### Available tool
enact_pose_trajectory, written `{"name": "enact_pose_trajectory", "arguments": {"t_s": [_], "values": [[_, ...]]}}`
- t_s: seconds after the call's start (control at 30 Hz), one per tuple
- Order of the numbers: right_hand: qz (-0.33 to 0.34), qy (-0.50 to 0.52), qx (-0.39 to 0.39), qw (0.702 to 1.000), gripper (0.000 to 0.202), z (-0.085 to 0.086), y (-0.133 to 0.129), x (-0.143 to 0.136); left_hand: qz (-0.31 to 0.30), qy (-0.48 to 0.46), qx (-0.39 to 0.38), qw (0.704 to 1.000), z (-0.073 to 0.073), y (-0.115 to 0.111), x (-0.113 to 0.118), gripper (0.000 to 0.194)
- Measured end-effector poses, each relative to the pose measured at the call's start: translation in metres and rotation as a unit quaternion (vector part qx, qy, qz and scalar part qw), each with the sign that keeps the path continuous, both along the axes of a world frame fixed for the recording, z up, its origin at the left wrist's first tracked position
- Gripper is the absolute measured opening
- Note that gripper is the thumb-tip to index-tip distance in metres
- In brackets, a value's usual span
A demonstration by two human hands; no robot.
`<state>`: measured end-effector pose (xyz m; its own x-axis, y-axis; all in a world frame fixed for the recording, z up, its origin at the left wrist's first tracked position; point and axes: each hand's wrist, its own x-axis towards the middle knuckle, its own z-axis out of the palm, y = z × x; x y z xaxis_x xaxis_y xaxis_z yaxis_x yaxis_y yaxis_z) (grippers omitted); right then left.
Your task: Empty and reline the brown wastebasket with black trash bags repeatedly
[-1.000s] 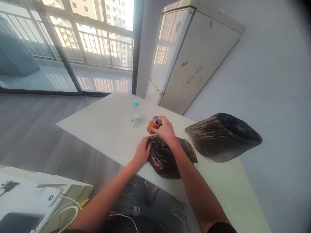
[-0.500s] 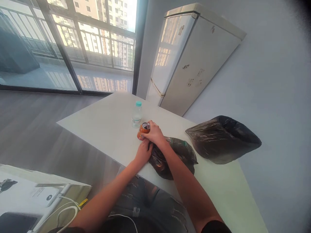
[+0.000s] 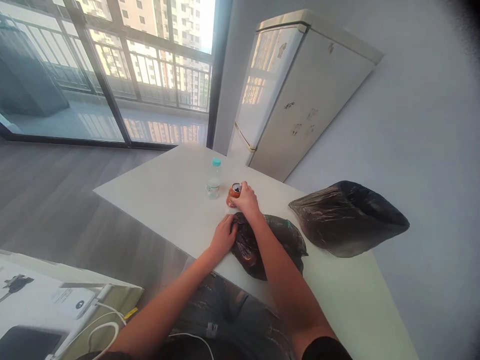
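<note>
My right hand is closed around an orange drink can, which stands upright with its top facing me. My left hand grips the gathered edge of a dark plastic bag lying on the white table. Through the thin bag, orange and green things show faintly. My right forearm crosses over the bag and hides part of it. A clear plastic bottle with a turquoise cap stands just left of the can.
A second dark plastic bag sits with its mouth open at the table's right side, by the wall. Beyond the table stands a white refrigerator. At lower left, a box and white cable lie near my left arm.
My right hand has moved the can to the right, away from my left hand. My left hand stays at the bag's edge. The bottle stands where it was.
</note>
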<state>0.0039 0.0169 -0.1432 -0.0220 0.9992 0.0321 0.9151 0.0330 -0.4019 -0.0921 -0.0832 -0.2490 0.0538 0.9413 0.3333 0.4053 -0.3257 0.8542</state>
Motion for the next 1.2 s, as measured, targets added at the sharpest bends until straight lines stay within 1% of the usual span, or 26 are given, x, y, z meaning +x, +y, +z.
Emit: {"name": "enact_pose_trajectory", "arguments": {"t_s": [0.07,0.1,0.17,0.2,0.23,0.27,0.3,0.37,0.4,0.43,0.5,0.53,0.57,0.6,0.63,0.7,0.73,0.77,0.8,0.87,0.93,1.0,1.07,1.13,1.2], "values": [[0.010,0.016,-0.003,1.000,0.049,-0.001,0.003,-0.002,0.001,0.001,0.002,1.000,0.001,0.000,0.000,0.020],[0.015,0.023,-0.009,1.000,0.053,-0.001,0.002,-0.003,0.002,0.001,0.003,1.000,0.001,0.000,-0.001,0.020],[0.018,0.032,-0.016,0.999,0.069,0.001,-0.004,-0.003,0.005,-0.001,0.005,1.000,0.002,0.000,-0.001,0.020],[0.017,0.035,-0.014,0.999,0.075,0.003,-0.010,0.001,0.007,-0.002,0.006,1.000,0.002,0.000,-0.001,0.020],[0.017,0.038,-0.006,0.999,0.076,0.007,-0.016,0.009,0.008,-0.003,0.007,1.000,0.002,0.000,-0.001,0.020],[0.014,0.044,0.007,0.999,0.070,0.011,-0.023,0.021,0.009,-0.004,0.007,1.000,0.003,-0.001,-0.002,0.021],[0.007,0.050,0.022,0.998,0.057,0.015,-0.031,0.037,0.009,-0.005,0.006,1.000,0.003,-0.001,-0.002,0.021],[-0.016,0.057,0.039,0.997,0.023,0.024,-0.051,0.076,0.009,-0.007,0.002,1.000,0.003,-0.001,-0.003,0.023],[-0.023,0.053,0.029,0.998,0.015,0.027,-0.063,0.097,0.010,-0.009,0.000,1.000,0.003,-0.001,-0.004,0.023],[-0.008,0.055,-0.008,0.998,0.016,0.029,-0.075,0.116,0.013,-0.014,-0.002,1.000,0.004,-0.002,-0.004,0.024],[0.051,0.076,-0.120,0.989,0.022,0.027,-0.098,0.145,0.023,-0.032,-0.005,0.999,0.005,-0.001,-0.004,0.024],[0.083,0.085,-0.168,0.979,0.025,0.023,-0.107,0.152,0.025,-0.044,-0.003,0.999,0.006,-0.001,-0.004,0.025],[0.101,0.086,-0.196,0.972,0.027,0.017,-0.114,0.156,0.023,-0.054,0.000,0.998,0.007,-0.001,-0.004,0.028],[0.100,0.079,-0.193,0.973,0.029,0.011,-0.118,0.157,0.014,-0.059,0.005,0.998,0.009,-0.001,-0.004,0.031],[0.081,0.068,-0.159,0.982,0.029,0.004,-0.120,0.155,-0.002,-0.056,0.010,0.998,0.010,-0.002,-0.003,0.036],[0.039,0.063,-0.040,0.996,0.023,-0.008,-0.118,0.149,-0.046,-0.030,0.018,0.998,0.013,-0.002,-0.001,0.043],[0.035,0.073,0.016,0.997,0.024,-0.013,-0.114,0.147,-0.067,-0.013,0.020,0.997,0.014,-0.002,-0.001,0.045],[0.046,0.087,0.060,0.993,0.029,-0.017,-0.110,0.146,-0.083,0.000,0.020,0.996,0.014,-0.002,-0.001,0.046],[0.072,0.099,0.086,0.989,0.036,-0.020,-0.105,0.146,-0.094,0.008,0.019,0.995,0.014,-0.002,-0.001,0.048],[0.137,0.089,0.084,0.983,0.047,-0.023,-0.095,0.148,-0.102,0.015,0.015,0.995,0.012,-0.002,-0.002,0.048],[0.168,0.020,0.050,0.984,0.058,-0.026,-0.085,0.150,-0.105,0.021,0.009,0.994,0.010,0.000,-0.003,0.047],[0.155,-0.072,0.015,0.985,0.067,-0.027,-0.075,0.152,-0.110,0.027,0.007,0.994,0.008,0.001,-0.004,0.046],[0.126,-0.127,-0.005,0.984,0.064,-0.026,-0.068,0.154,-0.111,0.029,0.009,0.993,0.006,0.001,-0.005,0.046],[0.112,-0.142,-0.012,0.983,0.054,-0.023,-0.067,0.159,-0.106,0.031,0.012,0.994,0.005,0.002,-0.005,0.045],[0.114,-0.129,-0.014,0.985,0.052,-0.014,-0.072,0.167,-0.102,0.032,0.013,0.994,0.004,0.001,-0.004,0.044]]}}
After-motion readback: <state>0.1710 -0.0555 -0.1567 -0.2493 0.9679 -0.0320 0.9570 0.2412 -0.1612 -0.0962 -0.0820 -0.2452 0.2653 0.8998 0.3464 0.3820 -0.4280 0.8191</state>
